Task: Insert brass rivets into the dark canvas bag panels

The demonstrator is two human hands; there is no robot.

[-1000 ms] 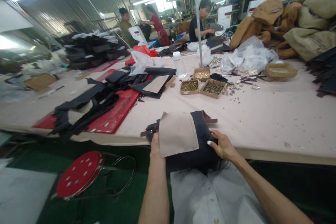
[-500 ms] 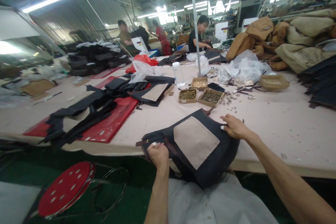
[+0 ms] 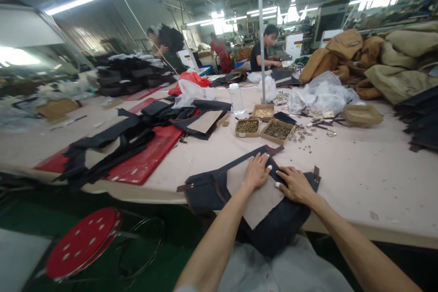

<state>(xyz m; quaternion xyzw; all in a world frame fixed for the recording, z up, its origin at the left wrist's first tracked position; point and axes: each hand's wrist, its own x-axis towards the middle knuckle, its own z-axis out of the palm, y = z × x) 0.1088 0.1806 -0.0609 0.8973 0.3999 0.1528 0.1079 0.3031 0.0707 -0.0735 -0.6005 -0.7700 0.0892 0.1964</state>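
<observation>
A dark navy fabric piece (image 3: 208, 191) with a tan pocket panel (image 3: 260, 203) lies spread over the near edge of the pink table (image 3: 359, 169), hanging partly over my lap. My left hand (image 3: 256, 172) lies flat on the tan panel, fingers stretched out. My right hand (image 3: 294, 185) rests beside it, fingers flat on the panel's right edge and the navy cloth. Brown straps with metal fittings stick out at the piece's left end (image 3: 186, 187) and at its far corner (image 3: 275, 149).
Three cardboard boxes of metal fittings (image 3: 278, 131) and loose rings (image 3: 303, 136) sit beyond my hands, with a plastic bottle (image 3: 236, 98). Dark fabric pieces lie on a red mat (image 3: 147, 157) at left. A red stool (image 3: 82, 242) stands below. Other people work at the back.
My left hand let go of the piece's left end and moved right onto the tan panel. My right hand slid down next to it. The piece now lies flat.
</observation>
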